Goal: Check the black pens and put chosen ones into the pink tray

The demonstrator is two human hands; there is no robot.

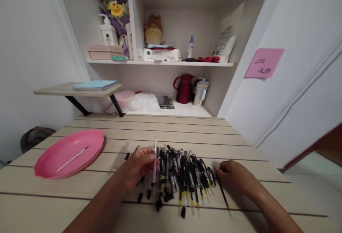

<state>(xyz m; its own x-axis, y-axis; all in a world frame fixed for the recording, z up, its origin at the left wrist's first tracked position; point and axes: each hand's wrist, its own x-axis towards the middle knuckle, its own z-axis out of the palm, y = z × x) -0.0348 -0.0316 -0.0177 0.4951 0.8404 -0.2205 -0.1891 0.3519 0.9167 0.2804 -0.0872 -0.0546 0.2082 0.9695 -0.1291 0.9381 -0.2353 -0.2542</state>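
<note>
My left hand (143, 165) is closed on a clear pen barrel (155, 158), held upright over the left part of a pile of pen parts. At the pile's right edge, my right hand (233, 176) has its fingers pinched at the upper end of a dark ink refill (223, 193) with a yellowish lower part. The pile holds many black pen caps (191, 179), refills and small black pieces, with several refill ends (197, 204) pointing toward me. Several clear barrels (119, 158) lie left of my left hand. A loose black piece (183, 212) lies near the front.
A pink tray (77, 136) on the left holds one white pen-like stick (71, 160) with a dark tip. Behind it stands a small raised shelf (58, 89) with blue paper. A red jug (184, 88) and a speckled cup (201, 93) stand at the back.
</note>
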